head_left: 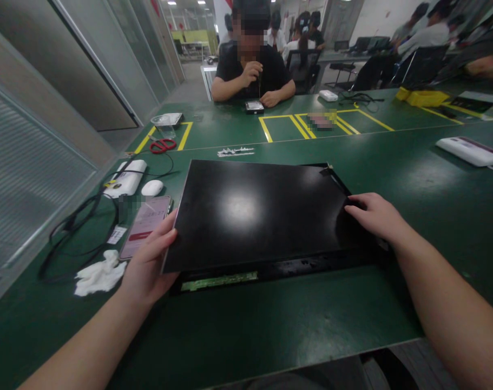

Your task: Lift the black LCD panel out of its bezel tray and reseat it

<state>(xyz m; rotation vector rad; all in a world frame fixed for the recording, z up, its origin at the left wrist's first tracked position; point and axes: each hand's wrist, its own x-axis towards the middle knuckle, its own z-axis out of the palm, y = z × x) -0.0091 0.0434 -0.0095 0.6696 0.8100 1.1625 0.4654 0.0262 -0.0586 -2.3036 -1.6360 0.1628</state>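
A glossy black screen panel (270,216) lies tilted over a black frame (311,264), its left side raised above it. My left hand (146,262) grips the panel's left edge, thumb on the rim and the other fingers partly hidden underneath. At the right edge, my right hand (374,216) is closed with its thumb and fingers on the border; whether it also holds the frame below is hidden. Along the frame's near side runs a green strip (219,281). One far corner of the frame shows behind the panel.
A phone (149,225), crumpled tissue (100,273), white mouse-like object (152,188), white box (126,179) and black cables (73,225) lie left. Red-handled scissors (163,145) and white scraps (235,152) lie beyond. Opposite, a person (252,70) works on a small drive (254,107).
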